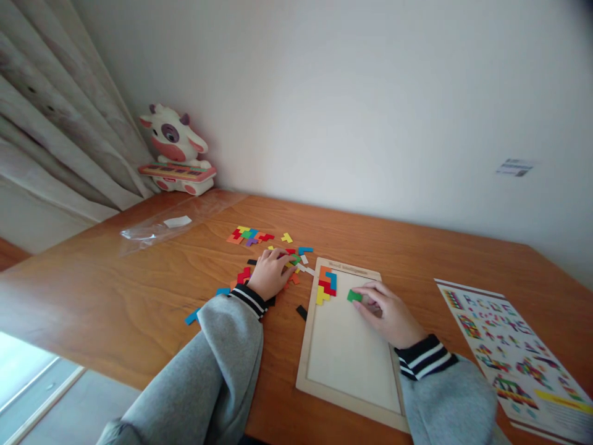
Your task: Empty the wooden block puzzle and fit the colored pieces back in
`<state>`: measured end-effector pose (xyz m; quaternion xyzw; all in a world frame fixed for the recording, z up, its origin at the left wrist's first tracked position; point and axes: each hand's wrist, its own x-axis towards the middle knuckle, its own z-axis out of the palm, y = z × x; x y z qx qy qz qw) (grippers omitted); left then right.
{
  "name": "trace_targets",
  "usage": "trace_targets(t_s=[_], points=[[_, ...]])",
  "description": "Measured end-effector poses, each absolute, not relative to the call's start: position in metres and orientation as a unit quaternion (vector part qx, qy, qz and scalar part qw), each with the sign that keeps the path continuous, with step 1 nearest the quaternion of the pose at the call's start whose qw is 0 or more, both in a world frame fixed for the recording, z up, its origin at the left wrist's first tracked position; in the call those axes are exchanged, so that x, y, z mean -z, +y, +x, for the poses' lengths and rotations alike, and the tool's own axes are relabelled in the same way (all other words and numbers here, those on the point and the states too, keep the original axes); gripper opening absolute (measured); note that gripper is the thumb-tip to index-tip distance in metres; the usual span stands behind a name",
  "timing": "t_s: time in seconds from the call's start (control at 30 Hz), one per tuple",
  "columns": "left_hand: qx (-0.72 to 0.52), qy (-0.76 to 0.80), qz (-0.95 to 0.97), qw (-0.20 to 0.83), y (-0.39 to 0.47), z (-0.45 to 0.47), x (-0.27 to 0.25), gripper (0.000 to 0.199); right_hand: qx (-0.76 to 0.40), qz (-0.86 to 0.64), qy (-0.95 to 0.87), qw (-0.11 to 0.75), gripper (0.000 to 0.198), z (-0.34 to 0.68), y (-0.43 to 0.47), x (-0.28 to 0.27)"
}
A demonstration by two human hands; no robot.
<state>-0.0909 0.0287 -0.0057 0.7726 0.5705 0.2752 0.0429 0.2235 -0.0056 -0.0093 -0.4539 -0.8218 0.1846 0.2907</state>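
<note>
My right hand (386, 312) pinches a green puzzle piece (354, 296) between thumb and fingers, over the upper part of a wooden puzzle board (349, 346). In the board's top left corner lie orange, blue, red and yellow pieces, such as the yellow piece (321, 295). To the left of the board, my left hand (271, 272) rests among loose pieces, its thumb and forefinger apart beside another green piece (295, 259). Whether its fingertips touch that piece is hard to tell. The left palm hides part of the pile.
A printed pattern sheet (514, 352) lies on the table to the right. Several joined pieces (248, 235) sit behind the loose ones. Farther left are a clear plastic bag (152, 232) and a cow toy keyboard (178, 170) by the curtain. A wall (347, 111) closes the back.
</note>
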Motion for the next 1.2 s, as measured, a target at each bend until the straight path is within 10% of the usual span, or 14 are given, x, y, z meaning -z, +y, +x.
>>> trace_targets(t_s=[1.0, 1.2], points=[[-0.450, 0.278, 0.706, 0.470, -0.023, -0.026, -0.024, 0.035, -0.191, -0.466, -0.817, 0.281, 0.022, 0.218, -0.006, 0.005], [-0.426, 0.283, 0.800, 0.315, -0.027, -0.029, -0.033, 0.031, -0.201, -0.466, -0.817, 0.274, 0.024, 0.217, -0.005, 0.004]])
